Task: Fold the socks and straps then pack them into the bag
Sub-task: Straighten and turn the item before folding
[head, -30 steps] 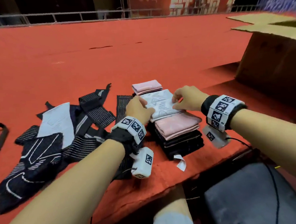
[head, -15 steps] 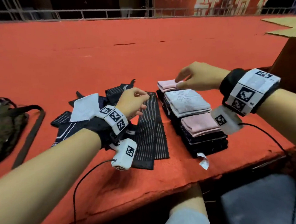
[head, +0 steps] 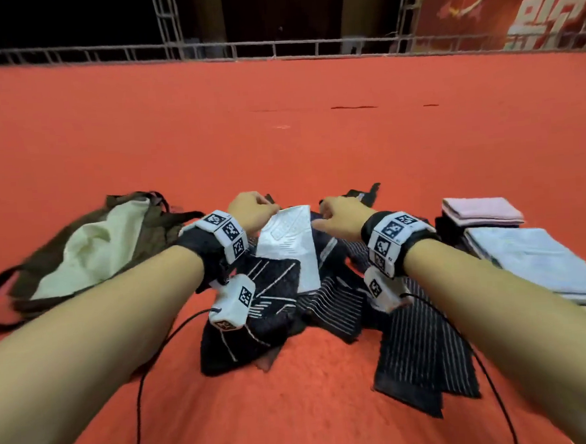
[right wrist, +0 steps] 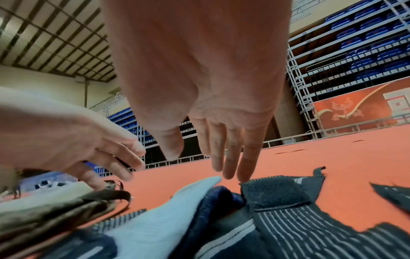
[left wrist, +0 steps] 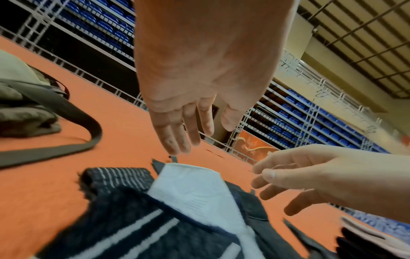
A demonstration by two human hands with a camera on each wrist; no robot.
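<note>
A white sock (head: pixel 286 246) lies on top of a loose pile of dark patterned socks (head: pixel 252 313) and black striped straps (head: pixel 422 344) on the red carpet. My left hand (head: pixel 253 210) hovers at the sock's far left corner, fingers straight and holding nothing (left wrist: pixel 195 135). My right hand (head: pixel 339 215) hangs over its far right corner, fingers extended (right wrist: pixel 213 157) just above the sock tip (right wrist: pixel 199 185) and a strap's velcro end (right wrist: pixel 272 192). The brown bag (head: pixel 148 227) with pale lining lies open to the left.
Folded pink and pale socks (head: pixel 483 213) are stacked at the right on dark folded items. The bag's dark strap (left wrist: pixel 73 143) loops on the carpet left of the pile. A metal railing (head: pixel 274 49) runs along the far edge.
Both hands left the folded stack and moved left to the loose pile, now over the white sock. The view swung left, bringing the bag into sight.
</note>
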